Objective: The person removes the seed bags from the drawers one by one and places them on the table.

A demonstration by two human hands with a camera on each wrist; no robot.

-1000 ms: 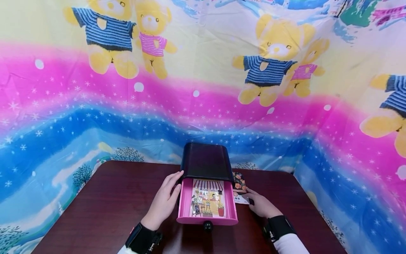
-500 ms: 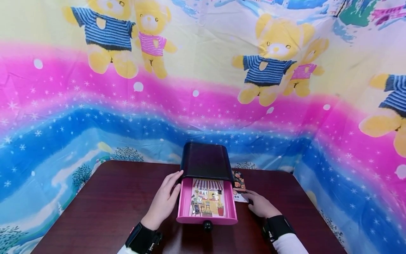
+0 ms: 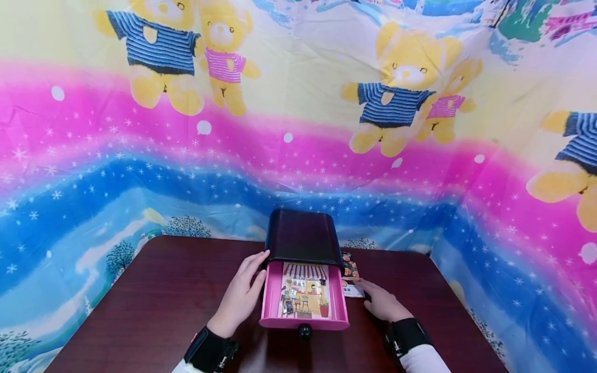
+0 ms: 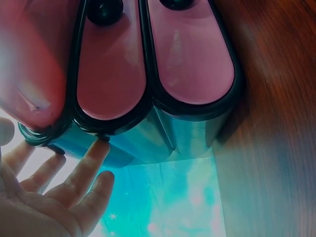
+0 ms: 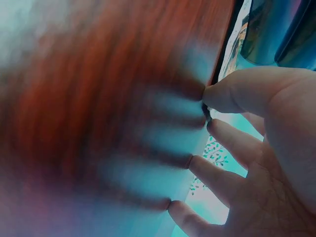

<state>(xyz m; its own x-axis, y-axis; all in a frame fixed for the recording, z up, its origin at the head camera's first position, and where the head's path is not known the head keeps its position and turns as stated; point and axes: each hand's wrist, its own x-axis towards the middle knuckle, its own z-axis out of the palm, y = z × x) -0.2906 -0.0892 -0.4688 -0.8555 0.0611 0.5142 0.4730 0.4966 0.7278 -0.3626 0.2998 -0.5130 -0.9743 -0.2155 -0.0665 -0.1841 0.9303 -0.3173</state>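
A black cabinet [image 3: 303, 235] stands on the table with its pink top drawer [image 3: 280, 324] pulled out. Inside the drawer lies a picture card [image 3: 298, 299] of a shopfront with a striped awning. My left hand [image 3: 237, 299] touches the cabinet's left side with extended fingers. To the right of the cabinet are a dark flower-patterned booklet [image 3: 350, 265] and a white card [image 3: 353, 289] partly hidden by the drawer. My right hand [image 3: 384, 304] lies low, fingertips at the white card's right edge. Its fingertips [image 5: 195, 162] meet the glossy tabletop in the right wrist view.
Two lower pink drawers [image 4: 112, 69] sit pushed in, each with a round black knob [image 4: 104, 10]. The open drawer's knob [image 3: 305, 331] points toward me. Dark red wooden table [image 3: 154, 300] spreads on both sides. A teddy-bear printed cloth [image 3: 298, 171] hangs behind it.
My right hand has shifted slightly left, its fingers now flatter beside the white card. My left hand, the cabinet and the drawer stay where they were.
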